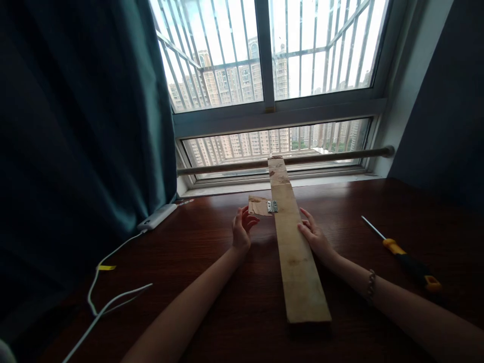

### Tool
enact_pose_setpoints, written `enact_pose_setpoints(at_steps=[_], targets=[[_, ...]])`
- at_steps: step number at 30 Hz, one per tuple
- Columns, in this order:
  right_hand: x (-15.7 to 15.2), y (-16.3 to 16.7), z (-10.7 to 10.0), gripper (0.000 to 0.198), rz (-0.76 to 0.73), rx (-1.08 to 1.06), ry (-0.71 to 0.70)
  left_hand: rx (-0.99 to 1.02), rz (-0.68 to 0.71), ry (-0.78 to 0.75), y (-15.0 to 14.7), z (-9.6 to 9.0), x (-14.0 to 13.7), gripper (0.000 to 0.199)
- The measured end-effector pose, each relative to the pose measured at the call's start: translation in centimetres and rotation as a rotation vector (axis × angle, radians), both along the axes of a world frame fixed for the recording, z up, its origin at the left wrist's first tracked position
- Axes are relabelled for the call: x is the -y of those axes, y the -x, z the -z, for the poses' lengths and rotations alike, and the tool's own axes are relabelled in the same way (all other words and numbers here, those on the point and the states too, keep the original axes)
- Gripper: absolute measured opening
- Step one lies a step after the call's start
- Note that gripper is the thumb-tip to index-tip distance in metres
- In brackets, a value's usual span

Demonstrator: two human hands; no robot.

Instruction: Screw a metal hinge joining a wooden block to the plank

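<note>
A long pale wooden plank point(300, 267) runs away from me over the dark table, its far end near the window. A metal hinge point(273, 206) joins its left edge to a small wooden board point(258, 206) with a torn-looking surface. My left hand point(242, 231) is at the small board's lower left corner, fingers curled and apparently holding its edge. Against the plank's right edge my right hand point(316, 241) grips with thumb and fingers; the fingertips on the underside are hidden. A bracelet circles the right wrist.
A screwdriver point(403, 257) with a yellow and black handle lies to the right. On the left, a white power strip point(158, 217) with a white cable point(99, 267) rests by the dark curtain point(143, 126). A horizontal rod point(336, 156) crosses before the window.
</note>
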State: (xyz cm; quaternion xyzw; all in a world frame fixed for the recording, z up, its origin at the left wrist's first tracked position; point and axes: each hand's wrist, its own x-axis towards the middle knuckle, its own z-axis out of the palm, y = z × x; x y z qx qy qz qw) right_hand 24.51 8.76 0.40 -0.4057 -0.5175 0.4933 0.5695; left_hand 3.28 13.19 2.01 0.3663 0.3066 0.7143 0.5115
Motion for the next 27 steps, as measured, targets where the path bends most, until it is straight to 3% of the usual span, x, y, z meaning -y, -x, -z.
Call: enact_pose_setpoints(at_steps=[6,13,19,24,27], targets=[[0.1,-0.1,0.0,0.057,0.02,0.066,-0.007,-0.105,-0.075,-0.085,-1.0,-0.3,1.1,0.039],[-0.1,-0.1,0.1,0.058,0.016,0.055,-0.012,-0.405,-0.072,-0.232,-1.6,-1.3,3.0,0.039],[-0.2,-0.1,0.2,0.058,0.04,0.132,-0.031,-0.607,-0.128,-0.343,-1.6,-0.8,3.4,0.028],[-1.1,-0.5,-0.6,0.051,0.204,0.38,-0.303,-0.758,-0.089,-0.416,-1.7,-0.1,3.6,0.025],[-1.5,-0.6,-2.1,0.058,0.069,0.404,-0.4,-0.84,-0.1,-0.464,-1.7,0.2,3.6,0.027]])
